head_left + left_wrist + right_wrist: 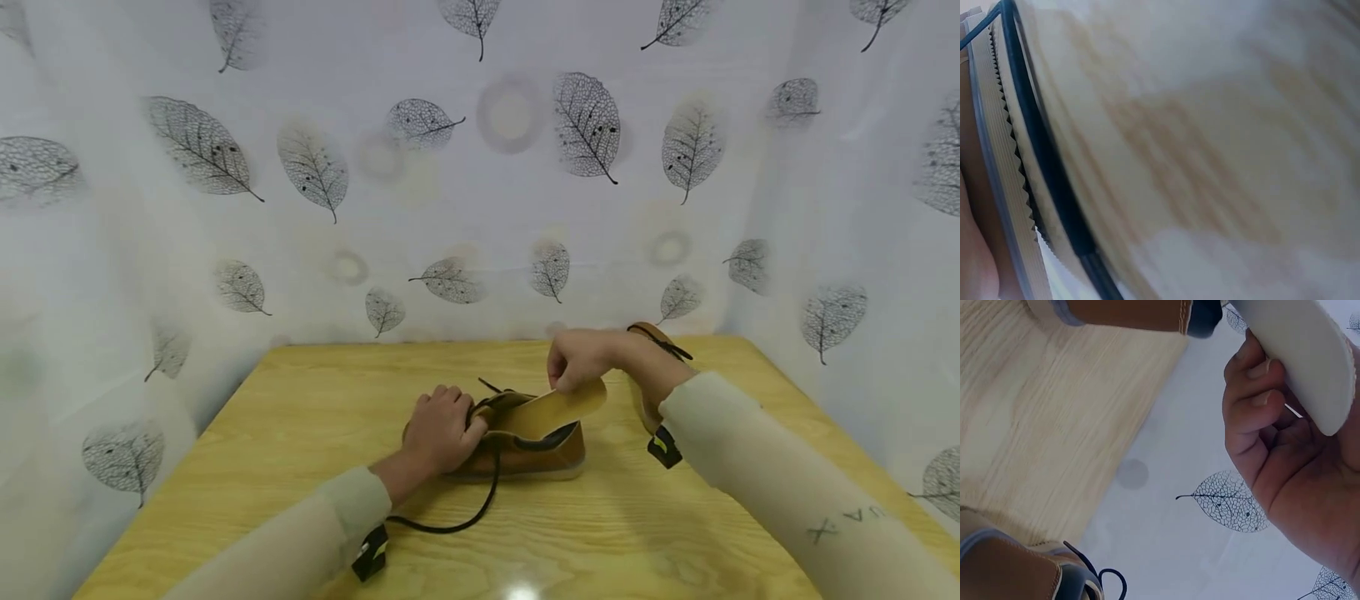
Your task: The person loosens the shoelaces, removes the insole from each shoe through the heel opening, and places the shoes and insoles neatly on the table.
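Note:
A brown shoe [517, 463] lies on its sole on the table, toe to the left and heel to the right. My left hand [442, 429] grips its front part, fingers over the top. A pale yellow insole [551, 412] sticks up at a slant from the shoe's opening, its front end hidden inside. Above the heel, my right hand [585, 358] pinches the insole's rear end; its whitish underside shows in the right wrist view. A dark lace [491, 492] hangs from the shoe onto the table. The shoe's ridged sole edge [994, 125] fills the left of the left wrist view.
A second brown shoe [647, 332] stands behind my right forearm, partly hidden, with its dark lace loose. The wooden table [300, 392] ends at a white curtain [480, 208] printed with leaves. Small black devices sit at both wrists.

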Available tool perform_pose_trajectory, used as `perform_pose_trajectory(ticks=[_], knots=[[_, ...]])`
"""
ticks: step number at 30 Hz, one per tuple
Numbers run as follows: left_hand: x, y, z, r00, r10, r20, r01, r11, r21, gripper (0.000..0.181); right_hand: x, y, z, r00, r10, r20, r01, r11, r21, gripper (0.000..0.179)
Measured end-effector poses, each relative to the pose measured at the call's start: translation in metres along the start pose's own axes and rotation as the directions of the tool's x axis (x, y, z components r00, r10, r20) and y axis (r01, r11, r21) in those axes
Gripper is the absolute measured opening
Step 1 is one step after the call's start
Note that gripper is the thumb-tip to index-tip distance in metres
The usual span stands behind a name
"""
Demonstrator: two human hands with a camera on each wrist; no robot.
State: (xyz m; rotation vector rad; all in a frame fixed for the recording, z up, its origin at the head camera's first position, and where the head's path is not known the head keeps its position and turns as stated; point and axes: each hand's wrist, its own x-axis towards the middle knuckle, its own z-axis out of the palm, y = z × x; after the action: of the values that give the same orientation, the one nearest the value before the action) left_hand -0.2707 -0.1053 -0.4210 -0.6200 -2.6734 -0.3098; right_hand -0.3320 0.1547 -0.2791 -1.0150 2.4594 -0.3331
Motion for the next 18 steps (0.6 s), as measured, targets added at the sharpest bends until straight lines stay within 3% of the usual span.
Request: perform_pose_trajectory(ticks=[9,18], knots=[[-0.001,-0.001,0.002,1.0,-0.007,-0.008,0.007,1.0,-0.011,0.041,-0.008,0.001,-0.009,0.99,0.038,0.134,-0.037,0.999,-0.004,0.021],[0.0,0.0,0.0,1.0,-0.015,0.005,0.015,1.0,-0.013,0.04,-0.021,0.004,-0.019,0.98,0.075,0.183,-0.077,0.997,0.004,0.026]])
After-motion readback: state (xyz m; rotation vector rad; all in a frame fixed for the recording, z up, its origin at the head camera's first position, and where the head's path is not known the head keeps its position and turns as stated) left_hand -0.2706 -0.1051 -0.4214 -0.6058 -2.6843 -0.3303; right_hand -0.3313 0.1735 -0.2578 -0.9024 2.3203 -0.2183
